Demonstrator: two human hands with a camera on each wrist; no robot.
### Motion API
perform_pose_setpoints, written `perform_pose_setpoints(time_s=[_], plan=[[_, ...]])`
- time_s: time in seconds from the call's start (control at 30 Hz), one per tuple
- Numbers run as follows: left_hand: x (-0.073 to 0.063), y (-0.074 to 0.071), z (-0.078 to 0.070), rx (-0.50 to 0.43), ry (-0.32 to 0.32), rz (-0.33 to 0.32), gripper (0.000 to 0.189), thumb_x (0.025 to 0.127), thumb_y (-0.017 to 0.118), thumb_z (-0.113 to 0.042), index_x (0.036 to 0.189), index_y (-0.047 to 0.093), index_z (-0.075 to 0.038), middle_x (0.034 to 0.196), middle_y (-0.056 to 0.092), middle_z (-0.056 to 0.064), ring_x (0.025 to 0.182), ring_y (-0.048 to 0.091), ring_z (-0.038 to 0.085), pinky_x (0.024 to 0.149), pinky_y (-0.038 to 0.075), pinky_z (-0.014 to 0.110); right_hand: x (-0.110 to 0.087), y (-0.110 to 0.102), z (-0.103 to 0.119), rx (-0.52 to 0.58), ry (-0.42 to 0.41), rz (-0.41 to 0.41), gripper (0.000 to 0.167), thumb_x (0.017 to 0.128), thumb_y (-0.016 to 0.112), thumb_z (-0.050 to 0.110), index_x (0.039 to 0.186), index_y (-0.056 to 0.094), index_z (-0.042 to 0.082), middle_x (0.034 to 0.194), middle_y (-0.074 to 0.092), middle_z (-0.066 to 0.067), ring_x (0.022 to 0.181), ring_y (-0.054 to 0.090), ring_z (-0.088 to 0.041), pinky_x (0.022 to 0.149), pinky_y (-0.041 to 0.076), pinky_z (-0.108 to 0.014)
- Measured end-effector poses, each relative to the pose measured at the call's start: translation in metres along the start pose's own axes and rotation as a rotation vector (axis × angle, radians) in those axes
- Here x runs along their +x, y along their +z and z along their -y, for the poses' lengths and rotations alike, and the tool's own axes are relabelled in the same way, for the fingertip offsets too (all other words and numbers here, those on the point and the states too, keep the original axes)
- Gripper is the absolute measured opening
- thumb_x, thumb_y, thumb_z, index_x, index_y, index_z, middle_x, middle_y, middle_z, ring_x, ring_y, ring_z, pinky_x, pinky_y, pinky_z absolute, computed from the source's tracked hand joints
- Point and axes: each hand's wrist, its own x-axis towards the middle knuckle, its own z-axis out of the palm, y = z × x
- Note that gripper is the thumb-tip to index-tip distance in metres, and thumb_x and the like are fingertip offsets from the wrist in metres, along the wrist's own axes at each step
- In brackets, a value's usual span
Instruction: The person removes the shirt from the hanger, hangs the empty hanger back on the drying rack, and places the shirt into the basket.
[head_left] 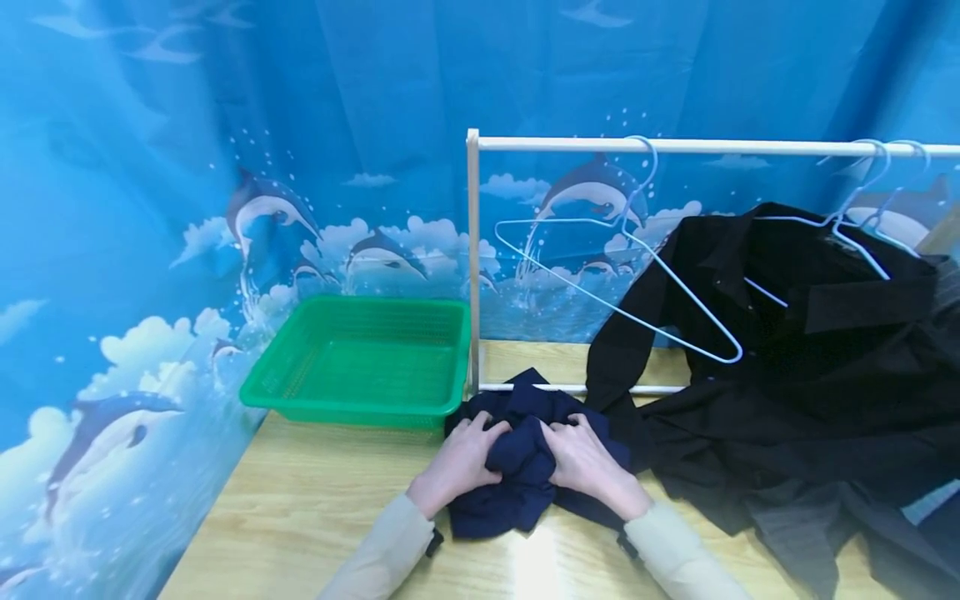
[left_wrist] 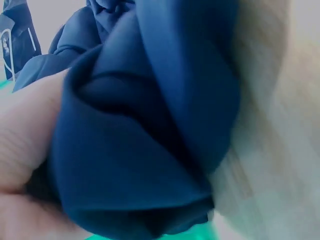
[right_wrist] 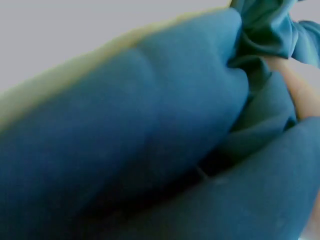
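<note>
A crumpled navy garment [head_left: 521, 467] lies bunched on the wooden table in the head view; its exact kind cannot be made out. My left hand [head_left: 467, 457] grips its left side, fingers curled into the cloth. On the other side my right hand [head_left: 588, 462] holds a fold of the same cloth, fingers bent. In the left wrist view, thick folds of the navy garment [left_wrist: 130, 160] lie against the thumb and hand. The right wrist view is mostly filled by the garment [right_wrist: 165, 110], with a bit of the hand at the right edge.
A green plastic basket [head_left: 375, 358] stands behind and left of the garment. A white rack [head_left: 555, 145] carries a bare light-blue hanger [head_left: 622, 317]. Black shirts [head_left: 795, 367] hang at the right, their lower parts spread on the table [head_left: 300, 517]. A dolphin-print curtain [head_left: 375, 100] covers the back.
</note>
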Motion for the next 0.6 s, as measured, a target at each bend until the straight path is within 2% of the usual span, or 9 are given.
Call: perform_pose_setpoints(time_s=[0.17, 0.33, 0.47, 0.6], plan=[[-0.01, -0.002, -0.005, -0.041, 0.035, -0.075, 0.064, 0.073, 0.091, -0.028, 0.13, 0.065, -0.014, 0.117, 0.062, 0.011, 0.099, 0.065, 0.031, 0.088, 0.053, 0.05, -0.009, -0.002, 0.007, 0.001, -0.011, -0.087, 0.048, 0.061, 0.084, 0.017, 0.099, 0.056, 0.011, 0.065, 0.062, 0.002, 0.061, 0.066, -0.019, 0.086, 0.05, -0.053], [-0.02, -0.013, -0.018, -0.002, 0.059, -0.141, 0.061, 0.072, 0.093, -0.031, 0.124, 0.066, -0.019, 0.117, 0.064, 0.009, 0.097, 0.067, 0.03, 0.083, 0.056, 0.049, -0.018, -0.017, 0.013, 0.028, 0.006, -0.188, 0.046, 0.059, 0.083, 0.02, 0.096, 0.057, 0.013, 0.062, 0.062, 0.008, 0.06, 0.066, -0.013, 0.092, 0.049, -0.052], [-0.028, -0.035, -0.031, 0.011, 0.094, -0.269, 0.063, 0.067, 0.096, -0.032, 0.121, 0.065, -0.022, 0.119, 0.065, 0.009, 0.099, 0.067, 0.031, 0.082, 0.058, 0.047, -0.018, -0.046, 0.016, 0.029, 0.017, -0.248, 0.048, 0.058, 0.085, 0.021, 0.098, 0.061, 0.011, 0.07, 0.066, 0.007, 0.067, 0.069, -0.011, 0.099, 0.044, -0.052], [-0.032, -0.068, -0.043, -0.024, 0.142, -0.391, 0.064, 0.065, 0.097, -0.028, 0.121, 0.066, -0.022, 0.121, 0.065, 0.009, 0.102, 0.067, 0.032, 0.084, 0.058, 0.045, -0.011, -0.082, 0.018, 0.019, 0.031, -0.296, 0.045, 0.058, 0.087, 0.02, 0.095, 0.065, 0.009, 0.073, 0.07, 0.0, 0.07, 0.07, -0.014, 0.102, 0.041, -0.053]])
